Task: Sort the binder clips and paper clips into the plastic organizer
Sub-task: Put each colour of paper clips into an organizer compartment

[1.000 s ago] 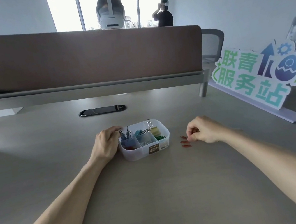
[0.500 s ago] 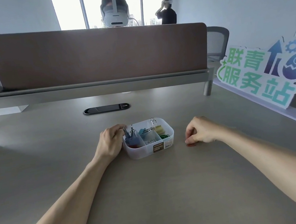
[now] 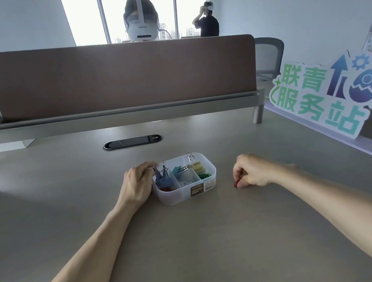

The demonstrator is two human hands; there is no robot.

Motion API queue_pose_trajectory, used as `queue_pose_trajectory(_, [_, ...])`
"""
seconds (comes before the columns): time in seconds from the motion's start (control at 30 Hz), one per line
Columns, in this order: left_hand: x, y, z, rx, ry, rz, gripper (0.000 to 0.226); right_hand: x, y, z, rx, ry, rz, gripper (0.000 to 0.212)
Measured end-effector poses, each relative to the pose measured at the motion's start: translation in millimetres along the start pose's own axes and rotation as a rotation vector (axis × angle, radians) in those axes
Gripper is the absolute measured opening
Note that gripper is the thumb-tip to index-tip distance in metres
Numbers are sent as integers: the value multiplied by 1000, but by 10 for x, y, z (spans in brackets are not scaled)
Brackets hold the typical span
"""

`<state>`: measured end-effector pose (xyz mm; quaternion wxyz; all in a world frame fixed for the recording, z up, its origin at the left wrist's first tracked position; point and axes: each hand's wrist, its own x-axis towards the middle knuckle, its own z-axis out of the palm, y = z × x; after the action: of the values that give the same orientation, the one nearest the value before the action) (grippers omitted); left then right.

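Pinching red paper clips (image 3: 235,184) at right hand (image 3: 251,171) fingertips; plastic organizer (image 3: 206,186) lies leftward, left hand (image 3: 137,185) curled on its far-left wall.

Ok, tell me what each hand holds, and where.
Right hand: red paper clips, pinched at the fingertips. Left hand: the plastic organizer, gripped at its left end.

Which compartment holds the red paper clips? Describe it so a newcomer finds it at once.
On the grey desk, find the clear plastic organizer beside the left hand. Go to its near-left corner compartment, against that hand, in front of the blue binder clips. It alone holds red paper clips; its neighbours hold white and green ones.
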<state>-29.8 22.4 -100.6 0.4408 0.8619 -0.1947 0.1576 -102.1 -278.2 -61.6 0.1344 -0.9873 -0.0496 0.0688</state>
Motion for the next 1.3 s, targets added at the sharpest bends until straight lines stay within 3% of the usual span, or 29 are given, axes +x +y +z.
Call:
queue_pose_trajectory(0.37, [-6, -19, 3, -5, 9, 21, 35, -39, -69, 72, -212, -32, 48, 17])
queue_pose_trajectory(0.5, [-13, -5, -5, -15, 13, 28, 34, -59, -67, -10, -117, -31, 38, 15])
queue_pose_trajectory(0.63, [-16, -7, 0, -8, 15, 27, 36, -107, -121, -229, -26, 92, 13, 20])
queue_pose_trajectory(0.8, [-25, -16, -3, -10, 20, 25, 31, -23, -678, -511, 27, 204, -129, 15])
queue_pose_trajectory(0.97, [-37, 25, -13, -19, 23, 24, 40, 247, -1380, -264, -35, 61, -249, 5])
queue_pose_trajectory(1.3, [-31, -14, -37, 6, -25, 38, 31, 394, -1688, 29, -165, 97, -316, 3])
